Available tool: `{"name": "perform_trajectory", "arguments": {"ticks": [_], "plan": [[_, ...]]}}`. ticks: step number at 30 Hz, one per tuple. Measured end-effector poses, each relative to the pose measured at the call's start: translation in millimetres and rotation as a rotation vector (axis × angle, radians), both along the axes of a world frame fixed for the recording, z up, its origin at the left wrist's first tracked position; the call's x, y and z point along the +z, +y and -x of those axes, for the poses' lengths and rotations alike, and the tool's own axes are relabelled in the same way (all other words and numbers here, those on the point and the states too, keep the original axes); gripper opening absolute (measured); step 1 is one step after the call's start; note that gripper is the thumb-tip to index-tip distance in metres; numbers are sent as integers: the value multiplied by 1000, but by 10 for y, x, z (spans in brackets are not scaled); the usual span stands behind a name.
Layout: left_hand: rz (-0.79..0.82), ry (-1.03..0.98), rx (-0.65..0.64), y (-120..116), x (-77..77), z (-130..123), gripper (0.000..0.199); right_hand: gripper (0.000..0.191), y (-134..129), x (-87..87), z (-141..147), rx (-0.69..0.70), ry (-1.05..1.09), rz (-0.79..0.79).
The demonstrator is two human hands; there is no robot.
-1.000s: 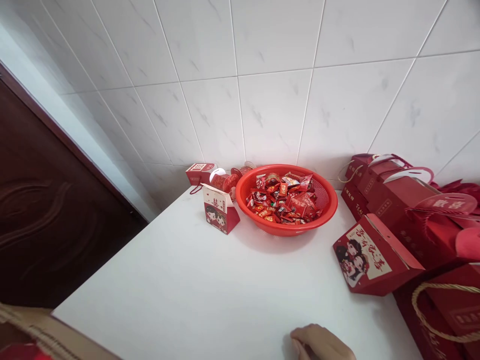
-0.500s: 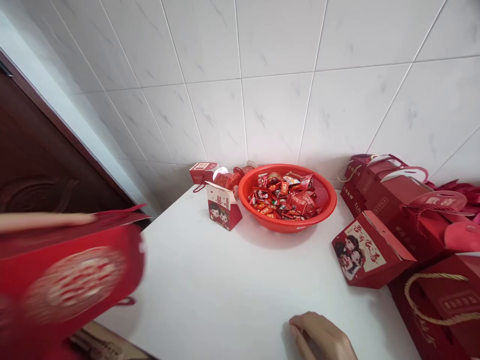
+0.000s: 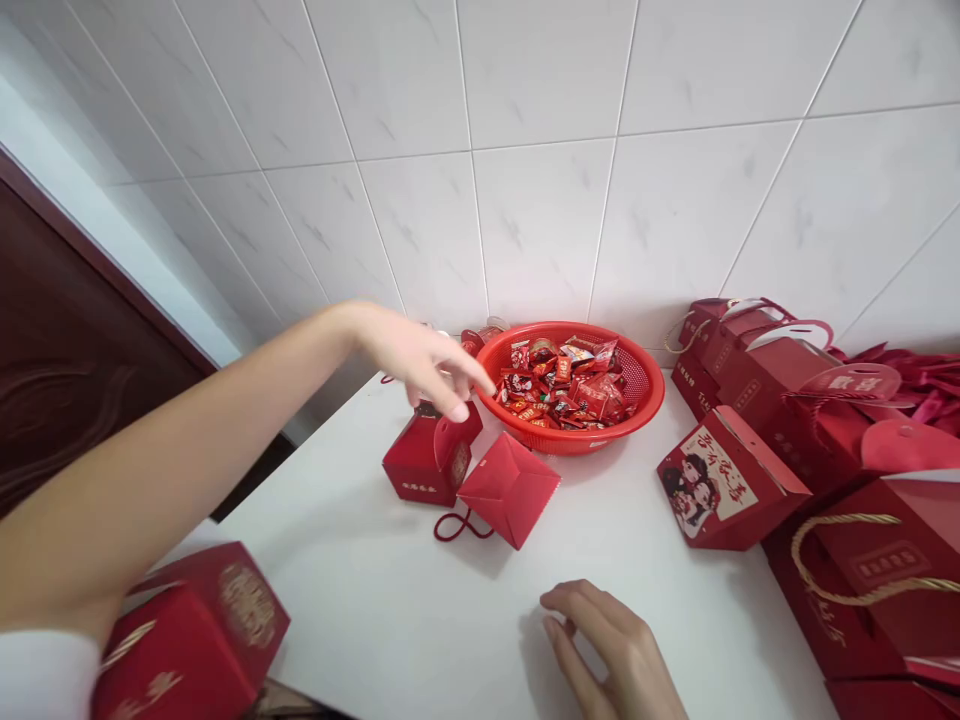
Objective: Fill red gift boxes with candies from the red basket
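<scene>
Red basket (image 3: 646,385), perforated, on the white table (image 3: 390,620) near the tiled wall (image 3: 555,220), containing a heap of wrapped sweets (image 3: 566,385) in mostly red wrappers. Left of its front stand a dark red carton (image 3: 420,455) with a rounded handle tab and a tilted red carton (image 3: 510,490), its folded panels facing the viewer; a dark red cord loop (image 3: 465,527) lies beside them. The left grip (image 3: 471,398), fingers loosely spread and holding nothing, hovers above these cartons by the basket's left rim; contact cannot be told. The right grip (image 3: 546,612) is half open, holding nothing, low over the table. At right, a carton with a cartoon couple (image 3: 727,480) leans before the row of red boxes (image 3: 780,400), whose contents are hidden. The left forearm (image 3: 195,450) partly covers the lower-left carton (image 3: 202,630)
</scene>
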State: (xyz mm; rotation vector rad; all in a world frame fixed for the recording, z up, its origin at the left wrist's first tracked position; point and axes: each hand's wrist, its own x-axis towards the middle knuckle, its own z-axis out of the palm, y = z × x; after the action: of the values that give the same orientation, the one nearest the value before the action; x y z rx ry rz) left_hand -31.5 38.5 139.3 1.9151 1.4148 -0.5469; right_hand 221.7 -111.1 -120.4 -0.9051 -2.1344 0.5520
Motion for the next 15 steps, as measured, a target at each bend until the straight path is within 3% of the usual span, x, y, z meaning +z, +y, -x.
{"name": "perform_trajectory", "arguments": {"ticks": [6, 10, 13, 15], "plan": [[-77, -101, -226, 359, 220, -610, 80, 22, -82, 151, 292, 69, 31, -36], [-164, -147, -310, 374, 402, -945, 72, 24, -117, 148, 273, 56, 25, -22], [-225, -83, -239, 174, 468, -866, 67, 23, -114, 130, 200, -15, 124, -8], [-248, 2, -136, -50, 433, -598, 69, 17, -91, 138, 151, -125, 217, -15]]}}
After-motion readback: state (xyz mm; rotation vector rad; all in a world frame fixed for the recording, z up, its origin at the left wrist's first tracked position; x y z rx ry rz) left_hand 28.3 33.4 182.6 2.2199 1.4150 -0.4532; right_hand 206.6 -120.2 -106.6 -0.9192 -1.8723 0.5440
